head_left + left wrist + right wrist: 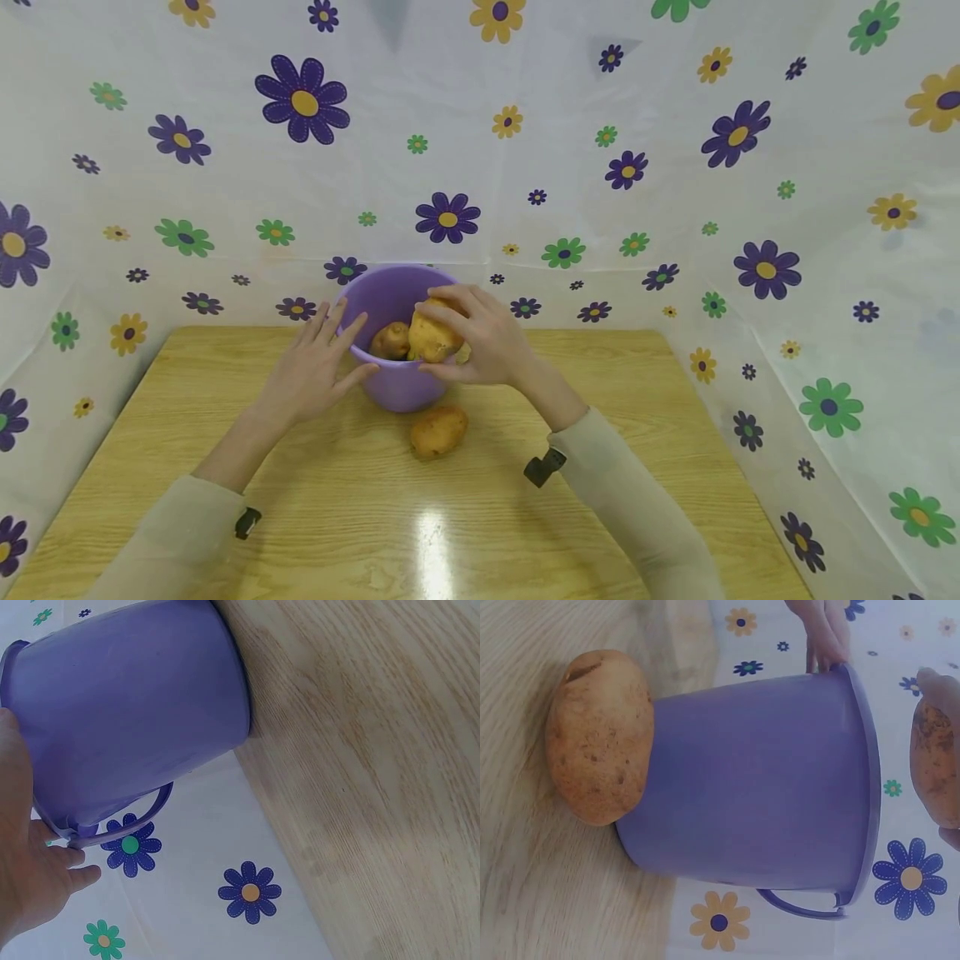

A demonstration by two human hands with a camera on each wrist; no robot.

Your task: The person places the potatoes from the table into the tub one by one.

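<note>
A purple plastic bucket (405, 390) stands upright on the table. My right hand (491, 340) grips a potato (437, 332) above the right side of its mouth; in the right wrist view the held potato (934, 761) shows past the rim. Inside the bucket lies another potato (390, 342); what lies deeper is hidden. My left hand (309, 375) rests against the left of the rim with fingers spread and fairly straight. One more potato (439, 431) lies on the table just in front of the bucket.
The wooden table (337, 517) has a patterned flower sheet (420, 100) hanging behind it and at both sides. A thin handle (142, 823) hangs from the bucket's rim. Dark wrist cameras sit at both sleeves.
</note>
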